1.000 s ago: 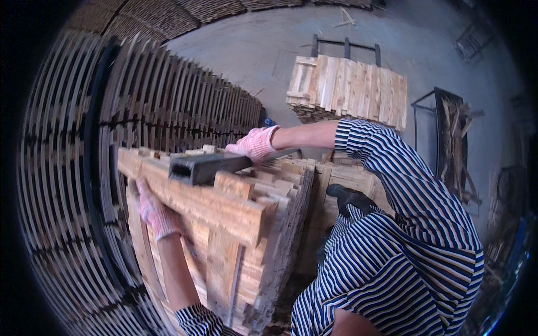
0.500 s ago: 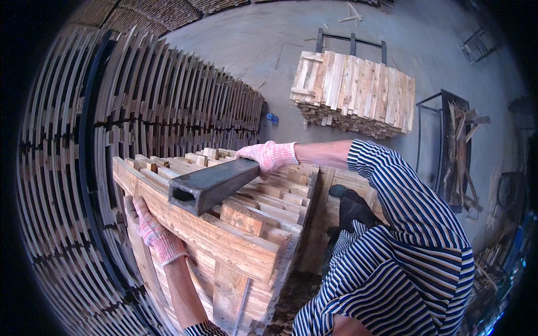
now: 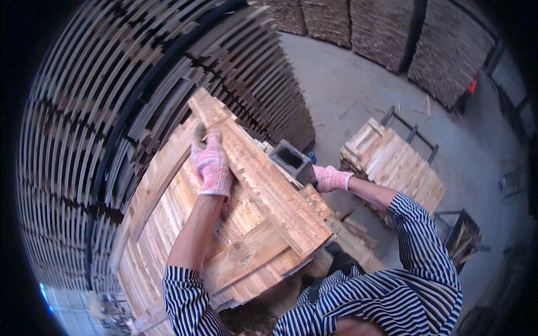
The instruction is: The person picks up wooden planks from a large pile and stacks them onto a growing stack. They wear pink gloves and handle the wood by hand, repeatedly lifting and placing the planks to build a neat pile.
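Note:
My left hand (image 3: 213, 167), in a pink-and-white knit glove with dark fingertips, lies against the face of a wooden slatted panel (image 3: 252, 246). Its fingers stretch out beside a long wooden crosspiece (image 3: 263, 182) on that panel. At the crosspiece's far side, my right hand (image 3: 332, 179), in a similar glove, grips a dark square metal tube (image 3: 296, 162). The tube's hollow end faces me, and its body hides most of the right fingers. Behind the panel, the rest of the stack is mostly out of sight.
Tall stacks of weathered slats (image 3: 140, 61) rise close on the left, with a dark post (image 3: 140, 89) among them. On the right, a stack of pale boards (image 3: 398, 162) sits by a dark metal frame (image 3: 412, 133). A rack of scrap wood (image 3: 464, 238) stands farther right.
My view has turned, and the panel appears more face-on. The tube has tipped so its hollow end shows squarely. My right hand still grips it; my left hand remains beside the crosspiece.

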`<act>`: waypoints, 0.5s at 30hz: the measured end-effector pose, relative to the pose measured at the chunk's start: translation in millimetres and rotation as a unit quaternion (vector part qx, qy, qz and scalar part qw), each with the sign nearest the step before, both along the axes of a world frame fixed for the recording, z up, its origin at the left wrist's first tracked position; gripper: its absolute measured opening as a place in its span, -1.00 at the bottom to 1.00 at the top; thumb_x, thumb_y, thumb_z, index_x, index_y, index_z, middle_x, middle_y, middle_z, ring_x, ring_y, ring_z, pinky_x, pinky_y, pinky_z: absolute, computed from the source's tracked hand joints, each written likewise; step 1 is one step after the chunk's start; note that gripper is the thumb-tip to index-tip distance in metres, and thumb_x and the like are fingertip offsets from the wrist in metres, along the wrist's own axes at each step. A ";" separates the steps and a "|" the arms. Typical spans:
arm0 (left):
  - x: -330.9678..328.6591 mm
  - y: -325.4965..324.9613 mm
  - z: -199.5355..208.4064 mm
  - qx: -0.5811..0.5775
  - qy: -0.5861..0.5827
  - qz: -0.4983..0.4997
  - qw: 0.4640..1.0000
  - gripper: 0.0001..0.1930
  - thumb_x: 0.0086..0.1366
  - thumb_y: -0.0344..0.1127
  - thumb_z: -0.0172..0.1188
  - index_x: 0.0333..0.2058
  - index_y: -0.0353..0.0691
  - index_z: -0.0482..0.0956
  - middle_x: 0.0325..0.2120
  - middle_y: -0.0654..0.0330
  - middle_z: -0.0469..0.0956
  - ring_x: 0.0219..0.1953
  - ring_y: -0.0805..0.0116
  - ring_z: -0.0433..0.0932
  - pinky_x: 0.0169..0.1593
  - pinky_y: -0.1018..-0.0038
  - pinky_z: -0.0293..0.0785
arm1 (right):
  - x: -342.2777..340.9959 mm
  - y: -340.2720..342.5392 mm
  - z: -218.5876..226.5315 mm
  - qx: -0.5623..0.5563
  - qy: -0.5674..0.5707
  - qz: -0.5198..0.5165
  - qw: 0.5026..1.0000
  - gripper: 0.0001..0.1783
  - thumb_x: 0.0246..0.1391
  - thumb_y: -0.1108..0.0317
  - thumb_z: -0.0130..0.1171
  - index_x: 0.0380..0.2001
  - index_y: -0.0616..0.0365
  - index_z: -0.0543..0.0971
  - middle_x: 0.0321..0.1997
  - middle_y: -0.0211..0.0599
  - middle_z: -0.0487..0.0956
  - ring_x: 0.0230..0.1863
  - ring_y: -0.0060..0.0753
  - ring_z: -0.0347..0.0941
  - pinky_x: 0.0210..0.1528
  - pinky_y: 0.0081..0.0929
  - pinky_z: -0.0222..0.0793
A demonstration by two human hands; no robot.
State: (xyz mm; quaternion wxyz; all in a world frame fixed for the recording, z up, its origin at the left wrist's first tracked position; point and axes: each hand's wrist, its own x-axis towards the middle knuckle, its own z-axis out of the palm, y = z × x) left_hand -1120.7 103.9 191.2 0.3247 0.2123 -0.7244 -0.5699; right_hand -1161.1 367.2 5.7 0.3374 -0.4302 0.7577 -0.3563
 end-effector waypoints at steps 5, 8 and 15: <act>-16.5 9.0 -17.2 0.014 0.038 0.011 0.999 -0.46 0.38 -0.37 0.14 0.29 -0.42 0.32 0.17 -0.09 0.48 0.20 0.15 0.46 0.31 0.39 0.31 | -8.1 13.0 -29.0 0.124 0.006 -0.085 0.989 -0.31 -0.09 0.37 0.30 0.17 0.20 0.36 0.12 -0.01 0.50 0.16 -0.02 0.46 0.09 -0.20 0.44; -17.1 15.9 -20.2 -0.008 0.056 0.026 0.998 -0.47 0.40 -0.33 0.12 0.29 -0.41 0.33 0.21 -0.11 0.46 0.25 0.09 0.45 0.33 0.36 0.28 | -10.2 21.2 -43.4 0.166 0.001 -0.133 0.977 -0.45 0.02 0.35 0.23 0.12 0.22 0.42 0.07 -0.04 0.55 0.08 -0.03 0.52 0.01 -0.21 0.49; -12.2 27.4 -10.9 -0.095 0.001 0.096 0.991 -0.48 0.37 -0.27 0.11 0.24 -0.39 0.38 0.13 -0.19 0.52 0.18 -0.07 0.51 0.26 0.27 0.39 | -7.0 27.6 -44.6 0.191 0.002 -0.181 0.965 -0.55 0.12 0.30 0.18 0.08 0.23 0.48 0.04 -0.06 0.59 0.01 -0.05 0.57 -0.04 -0.23 0.51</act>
